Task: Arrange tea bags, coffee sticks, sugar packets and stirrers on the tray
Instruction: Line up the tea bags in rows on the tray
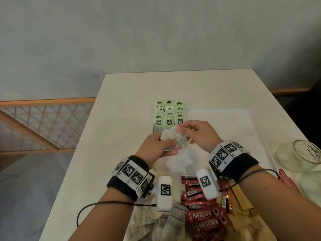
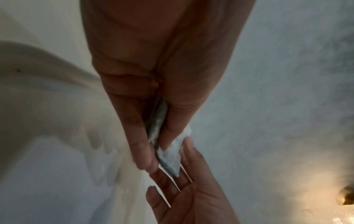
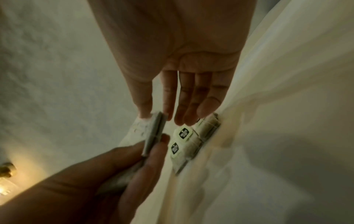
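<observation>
A small stack of pale tea bags hangs over the near left part of the white tray. My left hand grips the stack from below, between thumb and fingers. At the stack's far edge my right hand pinches the top bag with thumb and forefinger; its other fingers are straight. The left wrist view has the stack squeezed in the left hand. The right wrist view shows the pinch on the stack by the right hand. Rows of tea bags with green tags lie on the tray's far left.
Near me lie red coffee sticks, brown sugar packets and loose tea bags. Glass jars stand at the right. The white table ends at its left edge, with a wooden lattice screen beyond.
</observation>
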The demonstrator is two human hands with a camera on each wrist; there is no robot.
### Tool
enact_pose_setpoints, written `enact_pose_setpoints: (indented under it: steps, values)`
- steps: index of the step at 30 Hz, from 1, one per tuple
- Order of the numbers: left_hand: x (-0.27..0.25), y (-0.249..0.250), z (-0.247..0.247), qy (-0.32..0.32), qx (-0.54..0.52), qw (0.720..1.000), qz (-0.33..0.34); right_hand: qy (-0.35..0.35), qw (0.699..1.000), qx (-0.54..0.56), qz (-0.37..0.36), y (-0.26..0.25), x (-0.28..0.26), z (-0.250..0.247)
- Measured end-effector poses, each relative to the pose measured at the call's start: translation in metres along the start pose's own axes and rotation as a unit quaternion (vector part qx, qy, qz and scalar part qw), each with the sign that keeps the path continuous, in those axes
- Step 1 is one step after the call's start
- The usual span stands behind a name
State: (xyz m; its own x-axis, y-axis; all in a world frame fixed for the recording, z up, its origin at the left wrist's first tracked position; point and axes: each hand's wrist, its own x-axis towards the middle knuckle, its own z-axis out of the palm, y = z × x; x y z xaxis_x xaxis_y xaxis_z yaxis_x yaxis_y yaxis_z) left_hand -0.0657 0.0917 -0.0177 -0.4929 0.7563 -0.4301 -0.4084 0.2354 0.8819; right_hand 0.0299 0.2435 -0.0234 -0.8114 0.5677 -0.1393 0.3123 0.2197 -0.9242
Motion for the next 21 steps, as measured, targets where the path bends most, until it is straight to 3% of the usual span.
enact_pose_setpoints:
  steps: [5, 9, 15, 21]
  values:
    - [-0.017, 0.005, 0.019, 0.012, 0.058, 0.998, 0.028, 0.063, 0.996, 0.068, -0.003, 0.006, -0.025, -0.003]
    - [-0.027, 0.008, 0.027, 0.056, 0.097, 0.992, 0.064, 0.130, 0.990, 0.055, -0.016, 0.004, -0.037, -0.009]
    - [-0.034, 0.009, 0.042, 0.084, 0.136, 0.981, 0.108, 0.134, 0.990, 0.012, -0.049, -0.004, -0.051, 0.001]
    - [-0.036, 0.018, 0.048, 0.073, 0.127, 0.983, 0.107, 0.119, 0.992, 0.042, -0.025, -0.015, -0.058, -0.002]
